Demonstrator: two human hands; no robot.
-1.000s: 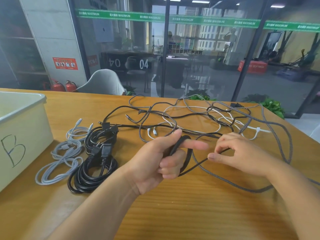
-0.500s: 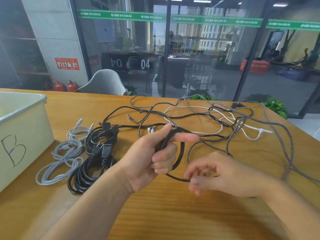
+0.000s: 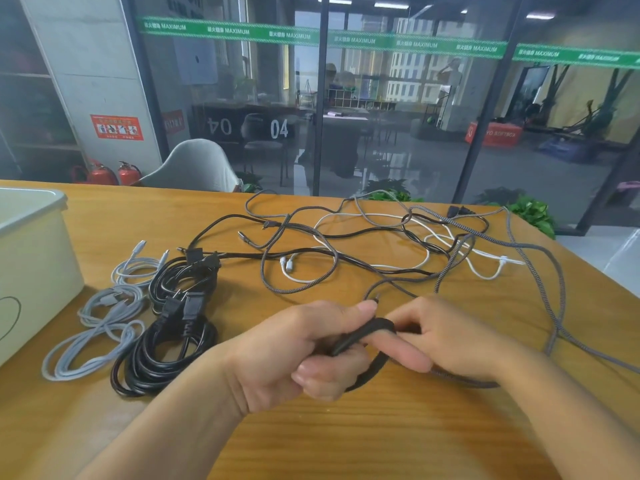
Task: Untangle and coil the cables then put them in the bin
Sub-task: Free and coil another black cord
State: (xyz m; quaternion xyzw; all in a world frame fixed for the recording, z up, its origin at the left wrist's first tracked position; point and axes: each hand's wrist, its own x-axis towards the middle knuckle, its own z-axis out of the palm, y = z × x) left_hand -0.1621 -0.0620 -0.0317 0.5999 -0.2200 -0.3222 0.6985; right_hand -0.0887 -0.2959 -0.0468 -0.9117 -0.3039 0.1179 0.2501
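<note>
Left hand (image 3: 298, 355) closed on dark cable (image 3: 363, 336) coil; right hand (image 3: 450, 341) apparently pinching same cable, near tangle (image 3: 381, 244); bin (image 3: 31, 265) far left.

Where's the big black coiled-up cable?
The coiled black power cable lies on the wooden table, left of the left hand, right beside the coiled grey cable near the pale bin.

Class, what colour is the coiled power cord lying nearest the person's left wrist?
Black. The coiled power cord shows best in the head view.
</note>
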